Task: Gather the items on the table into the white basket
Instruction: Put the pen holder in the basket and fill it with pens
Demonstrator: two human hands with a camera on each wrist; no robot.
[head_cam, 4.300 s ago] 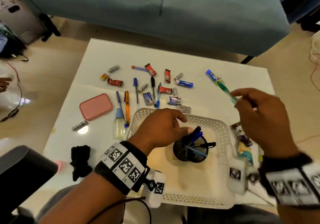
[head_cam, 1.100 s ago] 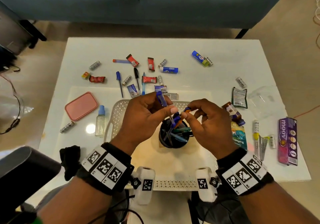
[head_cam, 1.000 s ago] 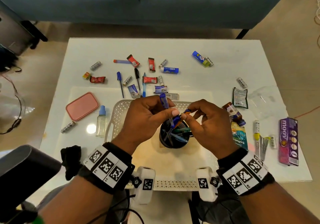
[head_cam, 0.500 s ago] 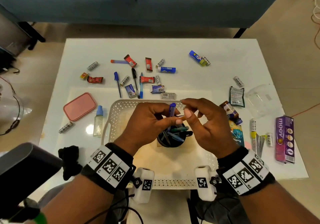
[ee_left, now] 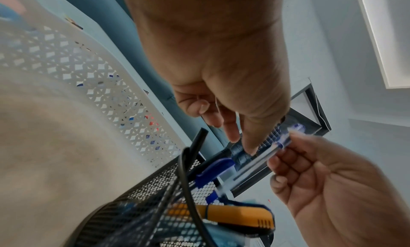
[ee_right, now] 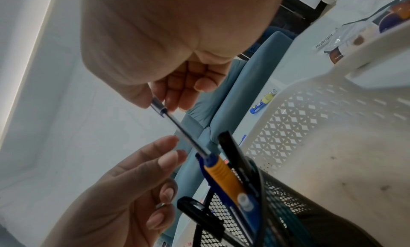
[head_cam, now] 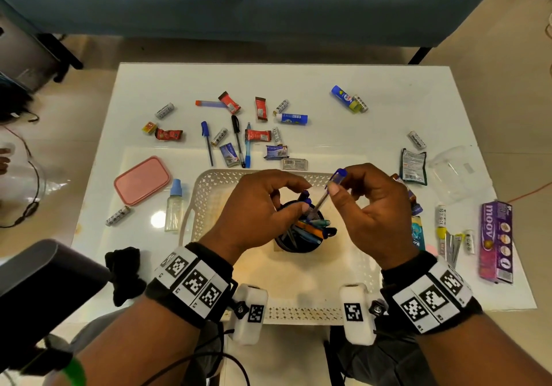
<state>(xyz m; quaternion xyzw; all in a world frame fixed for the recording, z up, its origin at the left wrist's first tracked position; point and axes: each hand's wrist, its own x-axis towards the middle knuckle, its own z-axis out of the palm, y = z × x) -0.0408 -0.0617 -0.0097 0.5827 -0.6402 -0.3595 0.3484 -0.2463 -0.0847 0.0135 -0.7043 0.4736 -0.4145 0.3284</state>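
Head view, centre of frame: both hands over the black mesh pen cup, which stands inside the white basket at lower centre of the table.

Right hand: thumb and fingertips pinch the capped upper end of a clear blue-capped pen. The pen is tilted, blue cap up at centre right, lower end down at the cup mouth. The right wrist view confirms the pinch near the top of the barrel, the remaining fingers loosely curled behind it.

Left hand: fingers loosely curved, holding nothing. The left wrist view shows its thumb tip at or just beside the pen barrel; contact cannot be confirmed.

Cup contents: several pens leaning together, among them an orange-and-blue one and a black one.

On the table outside the basket:
- upper centre: scatter of pens, red wrappers and small batteries, with a blue tube;
- left of the basket: pink lidded box and, just beside the basket wall, a small clear bottle with a blue cap;
- right edge: purple carton;
- upper right of the basket: dark sachet.
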